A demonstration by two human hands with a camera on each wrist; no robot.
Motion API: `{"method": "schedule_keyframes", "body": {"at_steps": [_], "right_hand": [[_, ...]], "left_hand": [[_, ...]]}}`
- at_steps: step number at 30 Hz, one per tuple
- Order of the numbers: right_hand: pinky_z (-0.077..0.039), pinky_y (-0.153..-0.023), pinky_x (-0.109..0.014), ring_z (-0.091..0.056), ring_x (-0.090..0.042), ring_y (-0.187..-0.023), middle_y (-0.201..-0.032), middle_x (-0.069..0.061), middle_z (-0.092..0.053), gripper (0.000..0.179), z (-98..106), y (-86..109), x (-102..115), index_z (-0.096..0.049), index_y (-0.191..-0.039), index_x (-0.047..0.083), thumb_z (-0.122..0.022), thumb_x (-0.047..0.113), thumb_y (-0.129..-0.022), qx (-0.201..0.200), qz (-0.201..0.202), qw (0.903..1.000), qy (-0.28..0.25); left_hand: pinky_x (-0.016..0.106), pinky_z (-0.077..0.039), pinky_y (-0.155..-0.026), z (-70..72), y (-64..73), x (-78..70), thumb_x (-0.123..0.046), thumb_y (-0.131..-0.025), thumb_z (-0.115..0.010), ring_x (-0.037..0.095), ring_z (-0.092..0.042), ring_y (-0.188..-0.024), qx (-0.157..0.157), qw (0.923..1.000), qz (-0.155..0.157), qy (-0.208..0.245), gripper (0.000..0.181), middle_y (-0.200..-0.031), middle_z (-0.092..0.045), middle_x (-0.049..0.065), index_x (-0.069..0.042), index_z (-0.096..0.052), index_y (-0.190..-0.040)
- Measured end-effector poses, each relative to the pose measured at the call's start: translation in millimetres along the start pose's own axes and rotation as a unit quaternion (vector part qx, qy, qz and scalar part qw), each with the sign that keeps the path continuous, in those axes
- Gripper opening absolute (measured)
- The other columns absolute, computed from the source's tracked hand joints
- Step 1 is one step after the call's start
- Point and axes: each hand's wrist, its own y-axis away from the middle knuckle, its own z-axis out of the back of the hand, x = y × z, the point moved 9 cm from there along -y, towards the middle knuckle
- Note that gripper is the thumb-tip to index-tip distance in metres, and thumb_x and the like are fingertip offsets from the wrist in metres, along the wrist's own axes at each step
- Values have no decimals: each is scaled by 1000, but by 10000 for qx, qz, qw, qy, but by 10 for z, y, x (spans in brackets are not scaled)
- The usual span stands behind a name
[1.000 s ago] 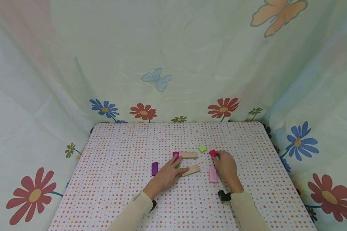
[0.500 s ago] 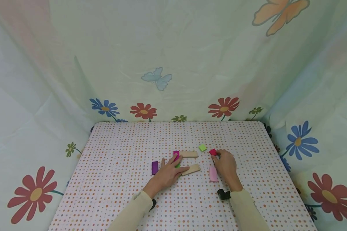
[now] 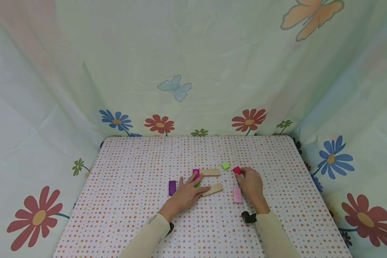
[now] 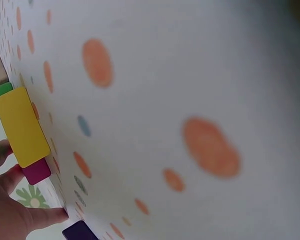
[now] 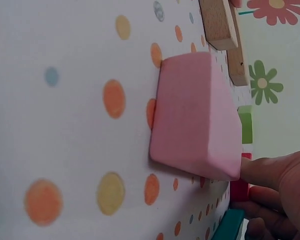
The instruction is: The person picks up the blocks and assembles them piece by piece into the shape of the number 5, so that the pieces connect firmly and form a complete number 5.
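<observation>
My left hand (image 3: 184, 197) lies with spread fingers over a group of blocks. Its fingertips rest at a magenta block (image 3: 195, 172), a green block (image 3: 197, 185) and the near wooden plank (image 3: 213, 190). The left wrist view shows a yellow block (image 4: 24, 127) beside these fingers; the hand hides it from the head camera. To the right, my right hand (image 3: 251, 184) pinches a small red block (image 3: 237, 170) between thumb and fingers. A pink block (image 3: 237, 195) lies just left of that wrist, and a teal block (image 5: 229, 226) shows near the fingers in the right wrist view.
A second wooden plank (image 3: 210, 172) extends right from the magenta block. Beyond its end is a lime-green block (image 3: 225, 165). On the left, a purple block (image 3: 172, 187) lies beside the left hand. Everything is on a dotted tabletop (image 3: 132, 222) with curtains around it.
One outer finger of my left hand has spread leftward, toward the purple block. My right hand and the red block have stayed in place.
</observation>
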Motion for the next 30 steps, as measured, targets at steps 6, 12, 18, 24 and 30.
{"method": "schedule_keyframes", "body": {"at_steps": [6, 12, 18, 24, 30], "right_hand": [[-54, -103, -59, -65, -45, -126, -134, -27, -70, 43, -35, 8, 42, -66, -137, -5, -71, 20, -102, 58, -39, 9997, -220], [-57, -95, -54, -70, -41, -113, -130, -24, -73, 41, -84, -4, 162, -69, -134, -2, -75, 16, -98, 233, 244, 9984, -455], [-43, -61, -29, -56, -16, -70, -123, -20, -76, 39, -173, -23, 257, -71, -133, 2, -76, 19, -98, 697, 545, 9953, -388], [-44, -58, -26, -55, -12, -66, -120, -17, -77, 38, -214, -20, 313, -71, -133, 3, -76, 16, -98, 925, 705, 9920, -481], [-59, -89, -44, -71, -28, -104, -139, -19, -71, 38, -266, -24, 343, -70, -136, 4, -74, 12, -99, 1031, 720, 9913, -386]], "left_hand": [[83, -28, -117, 4, 1, 6, -36, -113, -47, 34, -20, -166, -26, 10000, 8, -45, 41, -176, -29, 6, -44, -55, -152], [80, -28, -120, -14, 7, 25, -32, -113, -48, 32, -18, -167, 101, 9999, 48, -116, 44, -178, -25, 3, -46, -52, -154], [75, -24, -125, -54, 22, 54, -28, -113, -41, 28, -11, -169, 428, 9988, 179, -160, 51, -180, -17, -1, -51, -43, -158], [75, -22, -126, -44, 31, 53, -30, -112, -37, 26, -9, -169, 458, 9986, 218, -121, 52, -180, -15, -2, -51, -41, -159], [76, -22, -125, -38, 38, 42, -31, -111, -37, 27, -9, -169, 447, 9988, 184, -118, 52, -180, -16, -1, -51, -41, -159]]}}
